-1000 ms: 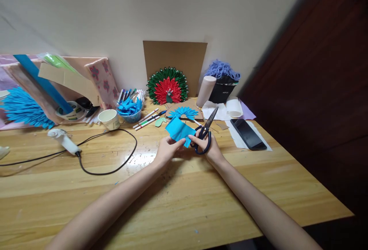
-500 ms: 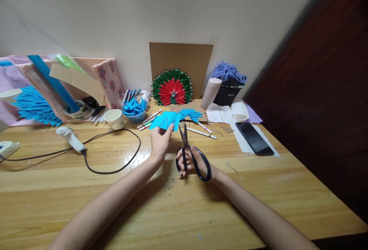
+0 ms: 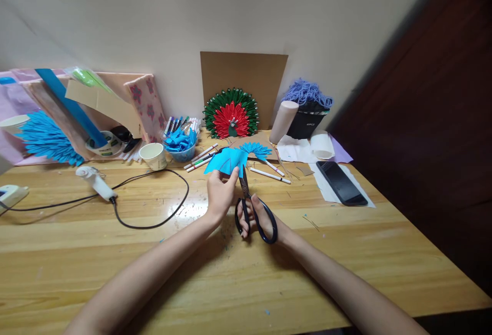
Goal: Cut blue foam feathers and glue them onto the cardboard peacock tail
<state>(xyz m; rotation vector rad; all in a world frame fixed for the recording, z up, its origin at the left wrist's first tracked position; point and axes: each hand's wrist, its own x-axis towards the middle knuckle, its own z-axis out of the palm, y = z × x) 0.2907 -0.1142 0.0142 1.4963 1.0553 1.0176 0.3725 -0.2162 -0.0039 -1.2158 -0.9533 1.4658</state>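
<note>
My left hand (image 3: 222, 194) pinches the lower edge of a blue sheet (image 3: 225, 161) between thumb and fingers. Thin lines are drawn on the sheet. In my right hand (image 3: 255, 217) are scissors (image 3: 271, 231) with large dark handles, blades pointing up and away from me. The blades meet the sheet's right edge close to my left thumb, and their tips are partly hidden by it. Just behind the sheet, a fan of blue petals (image 3: 255, 150) lies on brown cardboard (image 3: 274, 156).
A red and green peacock-like piece (image 3: 230, 114) leans on a cardboard panel (image 3: 244, 71). On the left are a glue gun (image 3: 96, 183) with a looping cord, a paper cup (image 3: 152, 156) and a bowl of blue pieces (image 3: 180, 145). A phone (image 3: 342, 183) lies at the right.
The blue sheet and my left hand have moved slightly right, toward the scissors. The blades, spread and apart from the sheet before, now meet its edge and have drawn closer together.
</note>
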